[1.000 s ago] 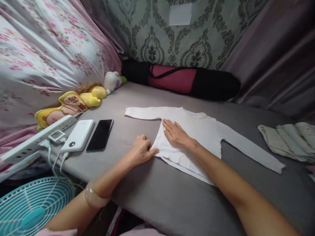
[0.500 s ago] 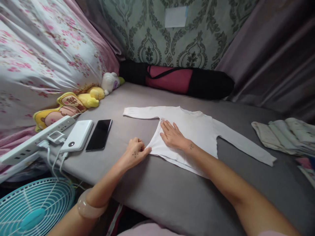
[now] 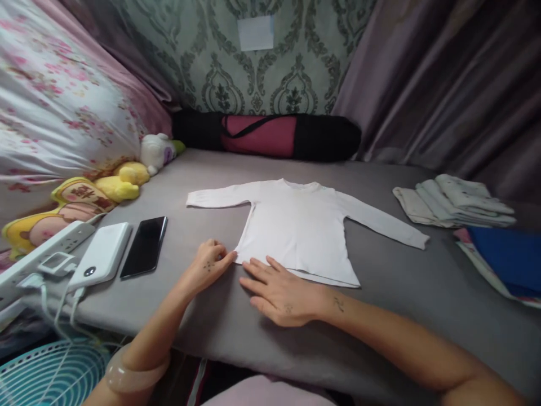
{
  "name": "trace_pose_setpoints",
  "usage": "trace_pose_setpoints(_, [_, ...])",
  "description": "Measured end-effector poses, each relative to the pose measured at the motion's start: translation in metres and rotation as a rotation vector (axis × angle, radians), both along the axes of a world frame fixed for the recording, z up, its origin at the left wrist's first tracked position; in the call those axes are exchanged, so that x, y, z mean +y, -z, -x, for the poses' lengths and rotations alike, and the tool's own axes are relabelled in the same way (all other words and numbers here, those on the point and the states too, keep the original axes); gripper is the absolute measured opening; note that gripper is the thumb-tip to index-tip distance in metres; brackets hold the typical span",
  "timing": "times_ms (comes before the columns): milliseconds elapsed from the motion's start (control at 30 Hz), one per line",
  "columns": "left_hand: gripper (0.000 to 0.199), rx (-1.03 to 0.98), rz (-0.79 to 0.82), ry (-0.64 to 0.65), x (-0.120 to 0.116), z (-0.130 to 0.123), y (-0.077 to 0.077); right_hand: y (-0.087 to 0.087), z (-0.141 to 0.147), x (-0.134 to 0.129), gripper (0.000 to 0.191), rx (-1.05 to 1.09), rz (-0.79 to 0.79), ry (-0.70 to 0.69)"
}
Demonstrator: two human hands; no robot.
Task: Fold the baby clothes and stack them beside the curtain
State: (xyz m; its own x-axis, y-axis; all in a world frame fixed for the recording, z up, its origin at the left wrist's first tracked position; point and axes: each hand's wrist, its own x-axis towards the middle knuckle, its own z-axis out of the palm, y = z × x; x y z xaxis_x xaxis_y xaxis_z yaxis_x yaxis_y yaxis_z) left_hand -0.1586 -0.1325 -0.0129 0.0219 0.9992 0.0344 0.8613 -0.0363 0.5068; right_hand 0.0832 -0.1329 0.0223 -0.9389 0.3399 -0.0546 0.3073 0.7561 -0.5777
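Observation:
A white long-sleeved shirt (image 3: pixel 296 231) lies flat on the grey bed surface, its collar away from me and both sleeves spread sideways. My left hand (image 3: pixel 210 264) is closed at the shirt's lower left corner, thumb and fingers pinching the hem there. At the near hem rests my right hand (image 3: pixel 285 290), palm down with fingers stretched out, the fingertips on or just by the edge. It covers part of the bottom hem. Toward the right, the hem's front and back layers sit slightly apart.
Left of the shirt lie a black phone (image 3: pixel 144 247), a white power bank (image 3: pixel 101 254) and a power strip (image 3: pixel 51 254) with cables. Plush toys (image 3: pixel 122 180) line the left. A black and pink bag (image 3: pixel 262 135) lies behind. Folded clothes (image 3: pixel 456 200) and blue fabric (image 3: pixel 507 262) are right.
My right hand has moved from the shirt's left side down to the near hem. My left hand stays at the corner. The view has turned right, showing more of the folded clothes.

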Motion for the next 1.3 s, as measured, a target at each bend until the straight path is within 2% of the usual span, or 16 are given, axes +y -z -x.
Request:
trace_pose_setpoints(67, [0.037, 0.076, -0.018, -0.012, 0.0, 0.0, -0.003, -0.008, -0.02, 0.002, 0.047, 0.067, 0.131, -0.067])
trace_pose_setpoints(100, [0.033, 0.111, -0.048, -0.011, 0.002, -0.001, -0.005, -0.009, -0.031, 0.009, 0.046, 0.105, 0.185, -0.05])
trace_pose_setpoints(167, [0.027, 0.128, -0.156, 0.041, 0.008, -0.009, -0.01, -0.006, -0.056, 0.035, 0.045, 0.189, 0.189, 0.155])
trace_pose_setpoints(233, [0.026, 0.084, -0.247, 0.199, 0.019, -0.025, -0.011, 0.005, -0.081, 0.069, 0.046, 0.21, 0.024, 0.491])
trace_pose_setpoints(300, [0.032, 0.031, -0.271, 0.409, 0.032, -0.046, -0.009, 0.021, -0.101, 0.099, 0.052, 0.094, -0.15, 0.708])
trace_pose_setpoints(333, [0.036, 0.028, -0.252, 0.503, 0.038, -0.056, -0.006, 0.028, -0.108, 0.109, 0.055, 0.008, -0.196, 0.743])
trace_pose_setpoints(400, [0.046, 0.089, -0.153, 0.618, 0.048, -0.074, 0.0, 0.041, -0.117, 0.116, 0.059, -0.132, -0.265, 0.725])
trace_pose_setpoints(533, [0.057, 0.235, 0.008, 0.686, 0.053, -0.079, 0.01, 0.052, -0.122, 0.091, 0.06, -0.204, -0.382, 0.6])
trace_pose_setpoints(700, [0.054, 0.286, -0.02, 0.72, 0.043, -0.061, 0.01, 0.047, -0.131, 0.05, 0.057, -0.202, -0.386, 0.513])
trace_pose_setpoints(1000, [0.05, 0.379, -0.014, 0.76, 0.023, -0.046, 0.003, 0.035, -0.146, -0.012, 0.054, -0.141, -0.349, 0.467])
trace_pose_setpoints(1167, [0.054, 0.364, -0.009, 0.748, 0.007, -0.031, 0.002, 0.024, -0.156, -0.046, 0.058, -0.121, -0.207, 0.523])
trace_pose_setpoints(1300, [0.062, 0.281, -0.025, 0.749, -0.003, -0.009, -0.002, 0.004, -0.171, -0.062, 0.054, -0.055, 0.047, 0.572])
